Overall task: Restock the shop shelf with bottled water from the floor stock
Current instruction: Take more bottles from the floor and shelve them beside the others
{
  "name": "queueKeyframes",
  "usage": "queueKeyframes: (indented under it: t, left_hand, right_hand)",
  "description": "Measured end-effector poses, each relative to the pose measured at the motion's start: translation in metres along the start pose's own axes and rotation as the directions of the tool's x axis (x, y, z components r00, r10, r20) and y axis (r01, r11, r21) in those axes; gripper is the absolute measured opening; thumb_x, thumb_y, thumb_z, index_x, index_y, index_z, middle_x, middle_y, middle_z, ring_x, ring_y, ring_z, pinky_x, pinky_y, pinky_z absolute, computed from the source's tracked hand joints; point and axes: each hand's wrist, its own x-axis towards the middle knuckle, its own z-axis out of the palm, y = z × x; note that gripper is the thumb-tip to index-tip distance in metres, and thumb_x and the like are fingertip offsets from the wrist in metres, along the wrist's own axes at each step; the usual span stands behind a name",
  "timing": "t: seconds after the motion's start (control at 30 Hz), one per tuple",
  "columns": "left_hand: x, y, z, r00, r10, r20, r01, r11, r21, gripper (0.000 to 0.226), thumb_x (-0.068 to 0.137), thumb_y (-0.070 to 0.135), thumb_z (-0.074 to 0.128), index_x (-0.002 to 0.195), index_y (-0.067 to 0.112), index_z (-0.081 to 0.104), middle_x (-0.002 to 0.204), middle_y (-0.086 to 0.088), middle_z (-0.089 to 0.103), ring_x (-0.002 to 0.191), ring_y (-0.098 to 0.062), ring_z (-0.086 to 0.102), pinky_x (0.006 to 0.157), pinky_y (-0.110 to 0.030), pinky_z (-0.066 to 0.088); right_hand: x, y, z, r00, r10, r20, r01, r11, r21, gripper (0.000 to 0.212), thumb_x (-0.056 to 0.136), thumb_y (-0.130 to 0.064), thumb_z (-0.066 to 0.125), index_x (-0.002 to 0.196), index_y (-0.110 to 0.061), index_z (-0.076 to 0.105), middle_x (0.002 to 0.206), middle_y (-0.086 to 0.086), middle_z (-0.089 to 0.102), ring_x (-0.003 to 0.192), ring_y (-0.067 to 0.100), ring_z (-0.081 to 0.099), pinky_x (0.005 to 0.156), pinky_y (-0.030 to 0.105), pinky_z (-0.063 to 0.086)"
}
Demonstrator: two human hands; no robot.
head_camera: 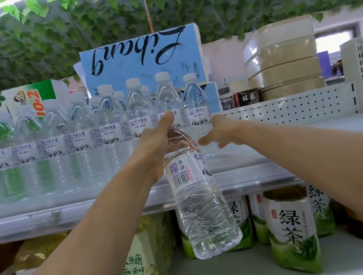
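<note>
Holding a clear plastic water bottle (pixel 197 195) near its top, the left grip (pixel 154 149) curled tight; at 3 o'clock, the right grip (pixel 219 131) spread its fingers over the white shelf (pixel 250 174).

My left hand (pixel 154 146) grips a water bottle (pixel 198 202) that hangs below it, before the shelf (pixel 261 173) edge. Behind and left of it, the bottle row (pixel 112 128) stands on the shelf. My right hand (pixel 220 132) is just right; tea bottles (pixel 290 227) stand below both.

Clear glossy ribbed plastic bottle (pixel 198 195) with a paper-like label, matt perforated metal back panel (pixel 287 109), smooth pale shelf (pixel 261 173).
</note>
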Motion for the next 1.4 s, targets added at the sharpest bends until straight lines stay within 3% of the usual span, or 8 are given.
queueKeyframes:
  t: [0.13, 0.4, 0.57, 0.7, 0.87, 1.0, 1.13, 1.4]
  left_hand:
    - [0.000, 0.000, -0.001, 1.000, 0.000, 0.005, 0.000, 1.000, 0.008, 0.050, 0.096, 0.050, 0.053, 0.096, 0.002, 0.067, 0.097, -0.018, 0.074, 0.098, -0.036, 0.070, 0.096, -0.054, 0.052]
    - [-0.010, 0.004, 0.003, 0.999, 0.031, 0.018, -0.031, 0.999, 0.037, 0.050, 0.098, 0.049, 0.050, 0.093, 0.003, 0.068, 0.088, -0.012, 0.075, 0.079, -0.025, 0.070, 0.093, -0.049, 0.053]
    - [-0.023, 0.020, 0.007, 0.992, 0.123, 0.019, -0.123, 0.992, -0.022, 0.052, 0.099, 0.049, 0.046, 0.073, 0.008, 0.065, 0.079, -0.009, 0.072, 0.076, -0.025, 0.066, 0.092, -0.046, 0.053]
    - [-0.026, 0.044, 0.010, 0.986, 0.164, -0.019, -0.165, 0.972, -0.168, 0.051, 0.100, 0.051, 0.043, 0.074, 0.011, 0.064, 0.077, -0.005, 0.073, 0.073, -0.021, 0.067, 0.083, -0.039, 0.056]
    - [-0.023, 0.064, 0.020, 0.980, 0.194, -0.034, -0.192, 0.904, -0.383, 0.048, 0.099, 0.050, 0.046, 0.086, 0.007, 0.063, 0.076, -0.006, 0.073, 0.083, -0.027, 0.070, 0.081, -0.041, 0.060]
    - [-0.026, 0.069, 0.025, 0.980, 0.197, -0.026, -0.193, 0.913, -0.359, 0.045, 0.101, 0.048, 0.045, 0.093, 0.007, 0.062, 0.081, -0.007, 0.075, 0.082, -0.026, 0.072, 0.076, -0.039, 0.061]
    - [-0.033, 0.077, 0.036, 0.965, 0.258, -0.051, -0.263, 0.947, -0.183, 0.043, 0.100, 0.049, 0.046, 0.099, 0.009, 0.062, 0.082, -0.002, 0.077, 0.092, -0.021, 0.073, 0.079, -0.038, 0.061]
    - [-0.038, 0.089, 0.046, 0.955, 0.292, -0.046, -0.295, 0.943, -0.157, 0.039, 0.101, 0.046, 0.047, 0.096, 0.010, 0.062, 0.083, -0.003, 0.075, 0.084, -0.019, 0.071, 0.074, -0.035, 0.062]
  right_hand:
    - [-0.001, 0.000, 0.001, 1.000, -0.010, -0.001, 0.010, 1.000, 0.014, 0.071, 0.087, -0.031, 0.073, 0.141, -0.009, 0.033, 0.141, 0.008, 0.046, 0.109, 0.030, 0.060, 0.102, 0.048, 0.045]
    - [-0.021, 0.005, -0.003, 0.999, -0.051, 0.018, 0.052, 0.998, -0.029, 0.059, 0.095, -0.028, 0.063, 0.143, -0.006, 0.037, 0.142, 0.011, 0.047, 0.125, 0.032, 0.050, 0.105, 0.046, 0.039]
    - [-0.056, 0.002, -0.008, 0.926, -0.320, -0.199, 0.350, 0.927, 0.138, 0.036, 0.099, -0.032, 0.052, 0.100, 0.002, 0.063, 0.095, 0.017, 0.066, 0.083, 0.021, 0.059, 0.085, 0.046, 0.054]
    - [-0.102, -0.006, -0.009, 0.926, -0.366, 0.097, 0.212, 0.714, 0.668, 0.063, 0.094, -0.055, 0.043, 0.122, -0.002, 0.060, 0.109, 0.018, 0.068, 0.098, 0.031, 0.066, 0.085, 0.039, 0.057]
    - [-0.134, 0.004, -0.015, 0.766, -0.505, 0.397, -0.025, 0.594, 0.804, 0.061, 0.084, -0.051, 0.056, 0.130, -0.010, 0.054, 0.116, 0.024, 0.066, 0.100, 0.038, 0.067, 0.083, 0.043, 0.059]
    - [-0.139, 0.000, -0.015, 0.897, -0.421, 0.132, 0.267, 0.756, 0.598, 0.044, 0.080, -0.042, 0.073, 0.112, -0.016, 0.060, 0.092, -0.001, 0.073, 0.079, 0.014, 0.071, 0.071, 0.031, 0.056]
    - [-0.144, -0.003, -0.003, 0.909, -0.343, -0.236, 0.396, 0.888, 0.234, 0.064, 0.071, -0.048, 0.082, 0.116, -0.023, 0.042, 0.097, -0.010, 0.063, 0.085, 0.008, 0.064, 0.075, 0.031, 0.052]
    - [-0.141, 0.000, -0.003, 0.891, -0.343, -0.298, 0.417, 0.877, 0.238, 0.072, 0.069, -0.050, 0.082, 0.119, -0.022, 0.038, 0.100, -0.010, 0.060, 0.089, 0.009, 0.061, 0.084, 0.037, 0.053]
